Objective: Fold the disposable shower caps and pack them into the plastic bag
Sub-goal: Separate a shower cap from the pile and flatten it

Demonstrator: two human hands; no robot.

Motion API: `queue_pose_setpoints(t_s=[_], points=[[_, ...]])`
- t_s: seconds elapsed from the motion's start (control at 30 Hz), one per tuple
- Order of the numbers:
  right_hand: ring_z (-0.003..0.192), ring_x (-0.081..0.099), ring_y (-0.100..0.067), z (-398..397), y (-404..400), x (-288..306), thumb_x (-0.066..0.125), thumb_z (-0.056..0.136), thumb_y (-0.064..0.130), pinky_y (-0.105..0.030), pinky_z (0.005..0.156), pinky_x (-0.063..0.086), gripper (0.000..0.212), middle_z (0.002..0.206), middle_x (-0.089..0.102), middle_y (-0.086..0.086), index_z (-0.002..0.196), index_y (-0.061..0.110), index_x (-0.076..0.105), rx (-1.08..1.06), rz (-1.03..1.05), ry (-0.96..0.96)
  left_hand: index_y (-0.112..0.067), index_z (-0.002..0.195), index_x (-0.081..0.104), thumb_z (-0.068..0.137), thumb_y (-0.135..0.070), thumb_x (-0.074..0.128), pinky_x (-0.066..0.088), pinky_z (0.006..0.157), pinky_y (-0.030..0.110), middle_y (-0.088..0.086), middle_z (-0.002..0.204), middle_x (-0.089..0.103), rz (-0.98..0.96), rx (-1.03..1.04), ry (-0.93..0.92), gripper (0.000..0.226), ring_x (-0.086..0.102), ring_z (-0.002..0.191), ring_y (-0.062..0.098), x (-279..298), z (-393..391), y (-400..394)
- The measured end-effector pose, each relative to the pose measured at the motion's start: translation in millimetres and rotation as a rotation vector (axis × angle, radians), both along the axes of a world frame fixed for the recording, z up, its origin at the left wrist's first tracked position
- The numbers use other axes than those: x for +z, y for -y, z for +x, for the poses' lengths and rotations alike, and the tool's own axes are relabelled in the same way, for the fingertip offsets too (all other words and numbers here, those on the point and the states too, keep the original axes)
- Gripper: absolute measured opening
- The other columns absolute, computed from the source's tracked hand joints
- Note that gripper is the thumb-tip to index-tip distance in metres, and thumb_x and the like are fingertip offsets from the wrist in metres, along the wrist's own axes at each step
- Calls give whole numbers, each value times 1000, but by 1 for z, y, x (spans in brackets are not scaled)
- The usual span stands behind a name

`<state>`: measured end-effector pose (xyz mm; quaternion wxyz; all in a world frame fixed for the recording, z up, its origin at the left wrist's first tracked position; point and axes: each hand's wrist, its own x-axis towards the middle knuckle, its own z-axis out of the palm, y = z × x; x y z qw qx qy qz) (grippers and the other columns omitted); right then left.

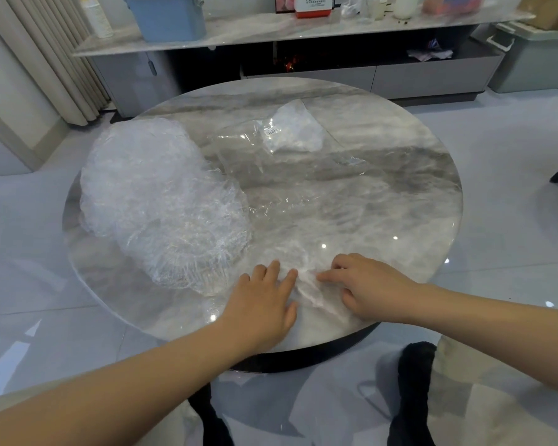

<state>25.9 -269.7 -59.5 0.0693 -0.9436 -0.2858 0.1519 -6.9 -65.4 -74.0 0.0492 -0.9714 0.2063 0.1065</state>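
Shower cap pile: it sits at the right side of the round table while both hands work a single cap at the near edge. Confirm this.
Wrong side. The head view shows the shower cap pile at the table's left side. The left hand and right hand do work a single cap at the near edge.

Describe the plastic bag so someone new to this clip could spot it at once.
Start at the round marble table. Left is a big heap of crinkled clear caps; the bag lies flat at the far middle, away from both hands. Unlike the heap, it is smooth with straight edges and bears a small white label.
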Motion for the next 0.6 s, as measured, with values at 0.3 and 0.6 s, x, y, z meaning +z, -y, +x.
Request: queue_pose_setpoints(t_s=[0.3, 0.6], points=[[81, 47, -7, -7, -2, 10, 48, 87, 38, -21, 71, 36, 38, 88, 49, 12, 120, 28, 64, 33, 118, 85, -31, 143, 32, 96, -56, 26, -7, 118, 33, -4, 159, 7, -423, -22, -162, 54, -4, 146, 8, -16, 21, -17], [146, -9, -9, -6, -4, -7, 0, 72, 73, -22, 113, -8, 96, 160, -5, 3, 152, 21, 2, 66, -16, -34, -16, 126, 48, 75, -74, 24, 8, 113, 31, 10, 149, 29, -477, -4, 121, 81, 19, 142, 25, -15, 23, -6]])
